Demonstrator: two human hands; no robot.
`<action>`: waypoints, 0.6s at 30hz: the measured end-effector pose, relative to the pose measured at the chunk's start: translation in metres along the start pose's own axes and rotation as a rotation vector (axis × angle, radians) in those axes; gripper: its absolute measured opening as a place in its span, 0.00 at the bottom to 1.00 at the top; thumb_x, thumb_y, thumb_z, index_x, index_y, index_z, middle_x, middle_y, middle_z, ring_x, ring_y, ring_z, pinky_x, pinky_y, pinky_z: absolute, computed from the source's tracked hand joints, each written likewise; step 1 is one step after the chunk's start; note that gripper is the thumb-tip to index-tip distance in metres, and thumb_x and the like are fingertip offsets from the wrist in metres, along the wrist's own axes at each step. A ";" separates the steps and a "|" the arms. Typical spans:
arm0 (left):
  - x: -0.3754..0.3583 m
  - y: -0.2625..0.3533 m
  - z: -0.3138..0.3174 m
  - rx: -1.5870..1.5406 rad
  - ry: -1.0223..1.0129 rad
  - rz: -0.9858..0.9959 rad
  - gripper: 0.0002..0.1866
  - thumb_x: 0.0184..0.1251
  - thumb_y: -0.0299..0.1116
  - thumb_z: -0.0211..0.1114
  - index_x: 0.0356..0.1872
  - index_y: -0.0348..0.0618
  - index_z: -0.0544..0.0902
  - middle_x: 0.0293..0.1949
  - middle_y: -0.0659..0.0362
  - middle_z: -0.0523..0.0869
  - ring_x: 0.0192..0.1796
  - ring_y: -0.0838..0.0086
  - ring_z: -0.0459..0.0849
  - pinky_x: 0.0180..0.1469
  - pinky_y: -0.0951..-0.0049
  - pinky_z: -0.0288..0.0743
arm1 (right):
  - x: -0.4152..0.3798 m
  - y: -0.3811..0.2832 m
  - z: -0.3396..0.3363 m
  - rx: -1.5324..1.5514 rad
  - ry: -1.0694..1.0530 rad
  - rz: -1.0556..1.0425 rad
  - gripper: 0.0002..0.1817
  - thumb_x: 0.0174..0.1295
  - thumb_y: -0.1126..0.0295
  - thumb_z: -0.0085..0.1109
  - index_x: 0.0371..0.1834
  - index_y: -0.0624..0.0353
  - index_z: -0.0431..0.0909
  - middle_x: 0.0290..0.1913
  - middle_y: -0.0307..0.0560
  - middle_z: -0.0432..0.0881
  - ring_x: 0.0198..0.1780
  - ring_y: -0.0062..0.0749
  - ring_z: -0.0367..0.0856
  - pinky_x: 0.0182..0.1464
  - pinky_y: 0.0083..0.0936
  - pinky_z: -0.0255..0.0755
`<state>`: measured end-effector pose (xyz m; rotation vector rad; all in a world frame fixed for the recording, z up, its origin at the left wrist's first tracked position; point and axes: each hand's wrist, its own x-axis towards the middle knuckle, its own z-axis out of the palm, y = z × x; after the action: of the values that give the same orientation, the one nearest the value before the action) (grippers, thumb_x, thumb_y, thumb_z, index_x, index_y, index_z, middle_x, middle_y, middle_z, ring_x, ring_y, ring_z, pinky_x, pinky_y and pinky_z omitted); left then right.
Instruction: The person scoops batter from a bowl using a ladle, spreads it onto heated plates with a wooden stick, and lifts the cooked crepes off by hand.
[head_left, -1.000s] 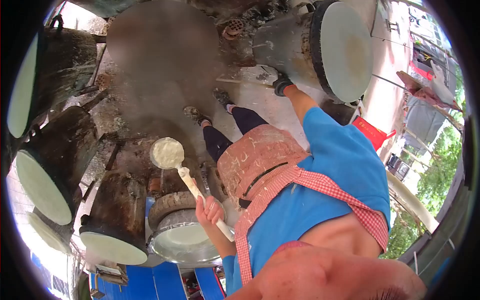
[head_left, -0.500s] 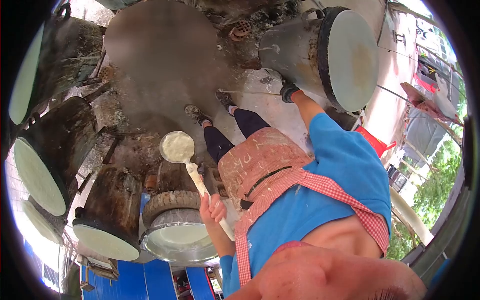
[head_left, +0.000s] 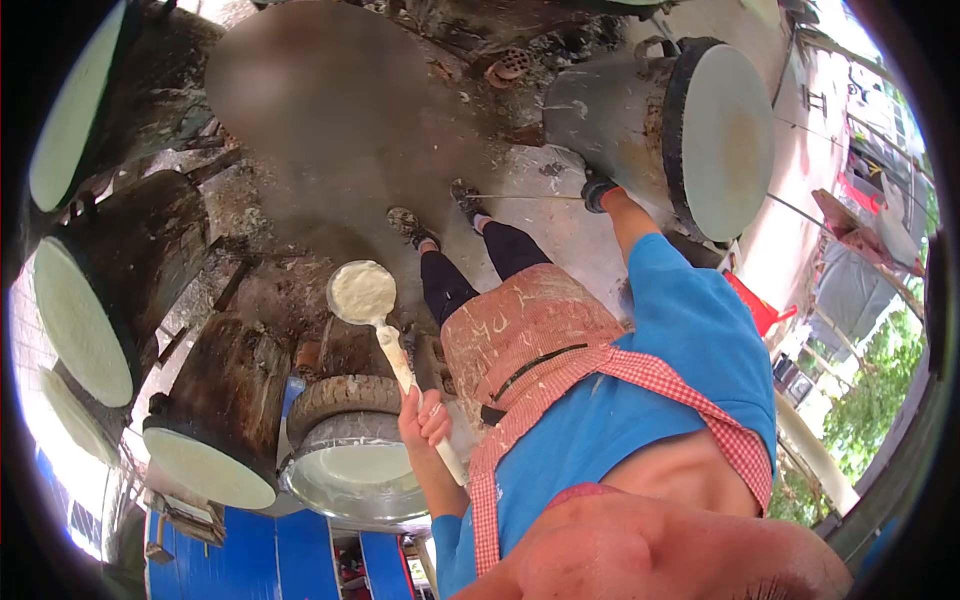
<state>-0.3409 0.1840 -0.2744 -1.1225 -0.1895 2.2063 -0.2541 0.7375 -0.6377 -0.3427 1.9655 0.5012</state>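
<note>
My bare left hand (head_left: 428, 418) is closed around the pale handle of a ladle (head_left: 395, 352). The ladle's round bowl holds a thick off-white mass (head_left: 362, 292) and hangs over the floor, left of my apron (head_left: 530, 325). On the other side my right hand (head_left: 598, 192), in a dark glove, is stretched forward beside a big grey metal pot (head_left: 615, 105). A thin rod (head_left: 530, 197) runs leftward from this glove, which appears closed on it; the fingers themselves are partly hidden. The grey pot is filled with pale liquid (head_left: 725, 140).
Several soot-blackened vats (head_left: 235, 390) of pale liquid stand along the left. Near my left forearm, a shiny metal basin (head_left: 345, 505) sits by a tyre-like ring (head_left: 345, 395). A perforated brick (head_left: 512, 64) lies ahead; a red container (head_left: 757, 305) is at my right.
The view has shifted slightly, so the pots and floor ahead appear a little further right and lower. Both hands keep their holds, with the ladle still level beside my body.
</note>
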 end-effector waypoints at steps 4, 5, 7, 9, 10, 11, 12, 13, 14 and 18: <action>-0.012 0.002 -0.006 0.006 0.000 -0.004 0.22 0.70 0.36 0.34 0.63 0.72 0.51 0.16 0.64 0.59 0.09 0.85 0.55 0.07 0.87 0.56 | -0.007 0.009 -0.035 0.126 -0.096 0.046 0.19 0.54 0.66 0.42 0.47 0.60 0.74 0.52 0.52 0.72 0.54 0.45 0.69 0.55 0.36 0.62; -0.013 0.002 -0.008 -0.002 -0.009 -0.017 0.21 0.70 0.36 0.35 0.62 0.73 0.51 0.16 0.65 0.59 0.09 0.85 0.55 0.07 0.87 0.55 | -0.009 0.009 -0.051 0.156 -0.107 0.037 0.19 0.55 0.65 0.42 0.47 0.59 0.74 0.52 0.52 0.72 0.54 0.44 0.69 0.54 0.36 0.62; -0.016 -0.002 -0.016 -0.022 -0.047 0.022 0.21 0.70 0.36 0.35 0.62 0.74 0.52 0.16 0.64 0.59 0.09 0.85 0.55 0.07 0.87 0.55 | -0.008 0.015 -0.082 0.206 -0.101 0.002 0.19 0.56 0.64 0.41 0.47 0.59 0.73 0.51 0.52 0.72 0.53 0.43 0.70 0.53 0.35 0.63; -0.026 -0.016 -0.027 -0.066 -0.086 0.094 0.21 0.70 0.36 0.36 0.61 0.74 0.53 0.16 0.64 0.59 0.09 0.85 0.55 0.07 0.87 0.55 | -0.009 0.014 -0.121 0.270 -0.063 -0.061 0.19 0.56 0.62 0.41 0.48 0.58 0.73 0.51 0.52 0.73 0.53 0.42 0.71 0.52 0.34 0.65; -0.030 -0.025 -0.032 -0.126 -0.122 0.081 0.20 0.70 0.36 0.37 0.60 0.74 0.55 0.16 0.64 0.60 0.09 0.85 0.54 0.06 0.87 0.54 | -0.013 0.010 -0.147 0.299 -0.023 -0.111 0.19 0.57 0.62 0.41 0.48 0.58 0.73 0.51 0.52 0.73 0.52 0.42 0.71 0.52 0.33 0.65; -0.034 -0.033 -0.037 -0.186 -0.165 0.076 0.19 0.70 0.36 0.37 0.60 0.73 0.57 0.16 0.64 0.60 0.09 0.85 0.54 0.06 0.87 0.54 | -0.026 0.006 -0.181 0.363 0.022 -0.135 0.20 0.56 0.58 0.43 0.47 0.57 0.73 0.49 0.54 0.73 0.52 0.44 0.71 0.51 0.34 0.65; -0.040 -0.044 -0.044 -0.191 -0.201 0.119 0.18 0.69 0.37 0.39 0.59 0.71 0.59 0.16 0.64 0.60 0.09 0.85 0.54 0.06 0.87 0.53 | -0.044 -0.005 -0.223 0.418 0.063 -0.174 0.21 0.56 0.54 0.46 0.47 0.56 0.73 0.47 0.55 0.74 0.51 0.47 0.71 0.50 0.35 0.65; -0.045 -0.057 -0.052 -0.205 -0.240 0.172 0.18 0.69 0.38 0.40 0.58 0.70 0.61 0.16 0.64 0.60 0.09 0.85 0.54 0.06 0.87 0.52 | -0.053 -0.019 -0.252 0.323 0.099 -0.256 0.21 0.56 0.54 0.46 0.47 0.56 0.73 0.47 0.55 0.74 0.51 0.47 0.71 0.50 0.35 0.65; -0.050 -0.068 -0.062 -0.208 -0.280 0.230 0.19 0.69 0.37 0.39 0.60 0.68 0.58 0.16 0.63 0.60 0.10 0.84 0.56 0.07 0.85 0.54 | -0.060 -0.033 -0.277 0.383 0.297 -0.262 0.22 0.54 0.55 0.48 0.46 0.58 0.73 0.44 0.56 0.75 0.47 0.49 0.73 0.47 0.35 0.67; -0.078 -0.127 -0.088 -0.359 -0.442 0.485 0.21 0.69 0.36 0.39 0.62 0.65 0.56 0.17 0.62 0.60 0.11 0.82 0.57 0.08 0.84 0.56 | -0.144 -0.088 -0.391 0.495 0.627 -0.533 0.21 0.53 0.57 0.55 0.46 0.58 0.73 0.40 0.56 0.78 0.41 0.47 0.76 0.44 0.29 0.69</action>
<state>-0.1791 0.2227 -0.2263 -0.9059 -0.5719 2.9291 -0.4598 0.4724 -0.3760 -0.7346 2.3761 -0.4915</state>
